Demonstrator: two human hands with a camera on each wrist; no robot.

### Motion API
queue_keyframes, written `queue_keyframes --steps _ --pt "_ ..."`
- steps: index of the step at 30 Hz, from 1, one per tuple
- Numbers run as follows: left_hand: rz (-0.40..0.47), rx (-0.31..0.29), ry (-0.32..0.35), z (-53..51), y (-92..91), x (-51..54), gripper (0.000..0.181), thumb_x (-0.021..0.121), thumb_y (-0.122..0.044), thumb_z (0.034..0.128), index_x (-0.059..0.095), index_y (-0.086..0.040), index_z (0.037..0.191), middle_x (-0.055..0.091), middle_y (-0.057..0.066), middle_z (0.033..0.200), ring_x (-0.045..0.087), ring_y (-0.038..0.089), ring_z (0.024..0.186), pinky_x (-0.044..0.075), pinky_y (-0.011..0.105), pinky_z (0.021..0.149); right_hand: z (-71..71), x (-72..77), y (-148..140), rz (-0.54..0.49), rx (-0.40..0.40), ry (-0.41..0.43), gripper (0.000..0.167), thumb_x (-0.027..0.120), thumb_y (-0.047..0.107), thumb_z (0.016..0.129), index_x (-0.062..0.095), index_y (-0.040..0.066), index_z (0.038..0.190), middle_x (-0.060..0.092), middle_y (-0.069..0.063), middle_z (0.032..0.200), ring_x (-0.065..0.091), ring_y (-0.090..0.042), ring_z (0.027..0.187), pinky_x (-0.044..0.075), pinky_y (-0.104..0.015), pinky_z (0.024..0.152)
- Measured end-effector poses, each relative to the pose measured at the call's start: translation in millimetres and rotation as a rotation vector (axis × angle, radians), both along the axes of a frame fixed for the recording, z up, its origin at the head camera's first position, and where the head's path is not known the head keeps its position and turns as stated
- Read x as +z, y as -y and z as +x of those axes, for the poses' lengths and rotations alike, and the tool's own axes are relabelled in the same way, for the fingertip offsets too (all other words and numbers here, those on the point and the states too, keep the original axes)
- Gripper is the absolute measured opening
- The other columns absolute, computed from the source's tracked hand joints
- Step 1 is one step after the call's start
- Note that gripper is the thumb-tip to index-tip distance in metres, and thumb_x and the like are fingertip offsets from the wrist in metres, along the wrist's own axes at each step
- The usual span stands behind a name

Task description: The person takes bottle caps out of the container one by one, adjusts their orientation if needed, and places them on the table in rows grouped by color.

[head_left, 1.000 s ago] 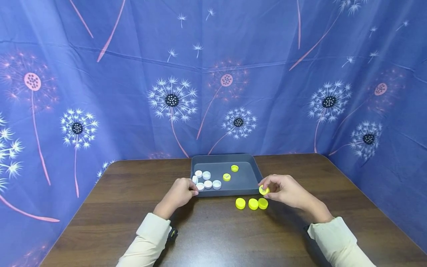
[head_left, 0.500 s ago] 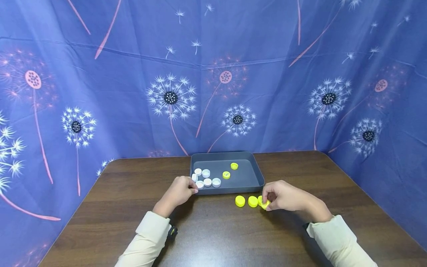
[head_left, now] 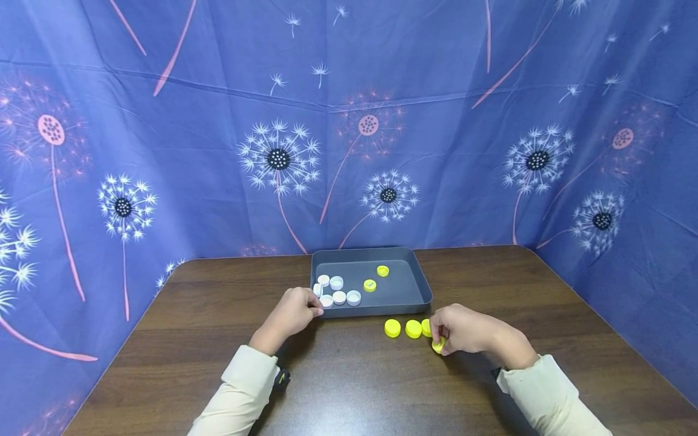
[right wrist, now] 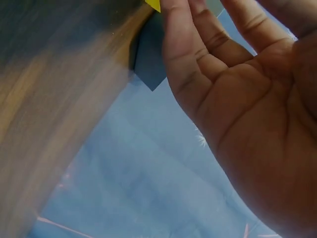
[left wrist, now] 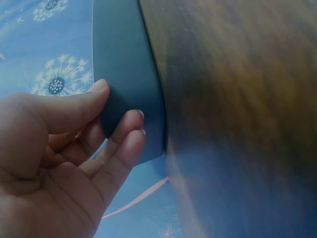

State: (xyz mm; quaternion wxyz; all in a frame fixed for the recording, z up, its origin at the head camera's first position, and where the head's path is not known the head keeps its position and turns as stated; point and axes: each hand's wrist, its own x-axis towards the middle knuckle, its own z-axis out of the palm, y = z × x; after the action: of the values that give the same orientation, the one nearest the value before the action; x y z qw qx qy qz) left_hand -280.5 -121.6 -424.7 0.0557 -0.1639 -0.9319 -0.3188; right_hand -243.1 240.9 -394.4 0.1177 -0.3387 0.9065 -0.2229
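Note:
My left hand (head_left: 290, 312) grips the near left corner of a dark grey tray (head_left: 376, 310). In the left wrist view, its thumb lies at the rim and its fingers (left wrist: 130, 141) press the outer wall. Just in front of the tray's near right corner, my right hand (head_left: 469, 329) pinches a yellow bottle cap (head_left: 438, 346) low over the table. Beside it a row of yellow bottle caps (head_left: 413, 329) lies on the wood, the rightmost partly hidden by the fingers. In the right wrist view, only a yellow sliver (right wrist: 154, 4) shows at the top.
Several white bottle caps (head_left: 339, 297) cluster in the tray's left part. Two yellow caps, one nearer (head_left: 369, 285) and one farther back (head_left: 383, 271), lie in its middle. The brown wooden table (head_left: 349, 375) meets a blue dandelion-print cloth (head_left: 447, 151) behind the tray.
My right hand has brought the yellow cap from the tray's near right corner down toward me, past the row's right end. The left hand keeps its hold on the tray.

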Motion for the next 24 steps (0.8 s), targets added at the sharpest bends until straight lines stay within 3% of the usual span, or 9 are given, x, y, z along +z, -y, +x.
queue_keyframes --steps 10,24 --pt "0.005 -0.011 -0.001 0.8 0.8 0.4 0.013 0.075 0.0 0.0844 0.074 -0.008 0.074 0.067 -0.003 0.076 0.057 0.011 0.071 0.051 0.032 0.069 0.6 -1.6 1.9 0.046 -0.023 -0.015 0.027 0.084 -0.002 0.071 0.064 0.016 0.072 0.056 0.006 0.073 0.047 -0.001 0.064 0.045 -0.022 0.058" --pt "0.019 0.002 0.015 0.3 -0.1 0.0 0.013 0.075 0.0 0.0851 0.074 -0.007 0.075 0.067 -0.002 0.076 0.056 0.012 0.07 0.05 0.031 0.067 -3.0 -3.8 -0.8 0.02 -0.027 -0.025 0.024 0.084 -0.002 0.07 0.066 0.014 0.075 0.058 0.008 0.073 0.049 0.0 0.064 0.045 -0.022 0.059"
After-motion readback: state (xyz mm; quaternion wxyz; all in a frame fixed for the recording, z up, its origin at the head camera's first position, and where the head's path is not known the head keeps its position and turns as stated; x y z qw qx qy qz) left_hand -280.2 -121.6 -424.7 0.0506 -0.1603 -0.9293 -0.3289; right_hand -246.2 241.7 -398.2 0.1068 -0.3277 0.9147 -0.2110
